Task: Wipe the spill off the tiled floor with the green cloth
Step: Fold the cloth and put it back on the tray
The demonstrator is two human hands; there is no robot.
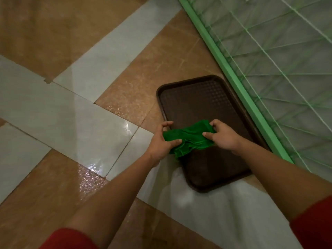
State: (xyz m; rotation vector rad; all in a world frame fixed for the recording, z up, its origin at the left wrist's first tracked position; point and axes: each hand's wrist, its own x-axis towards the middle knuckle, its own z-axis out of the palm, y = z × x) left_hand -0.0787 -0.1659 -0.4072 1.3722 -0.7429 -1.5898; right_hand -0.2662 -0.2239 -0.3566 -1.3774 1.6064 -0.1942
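A folded green cloth [190,139] is held between both hands above the near half of a dark brown tray [201,97]. My left hand [161,142] pinches the cloth's left end, thumb on top. My right hand [224,135] grips its right end with curled fingers. The tiled floor [71,112] of grey and brown tiles spreads to the left. Wet, shiny patches [89,175] glisten on the tiles left of my left forearm; the spill's exact outline is hard to tell.
The tray lies on the floor against a green metal frame [239,83] strung with green cord, which runs diagonally along the right. Grey tile bands cross brown tiles on the left and near side.
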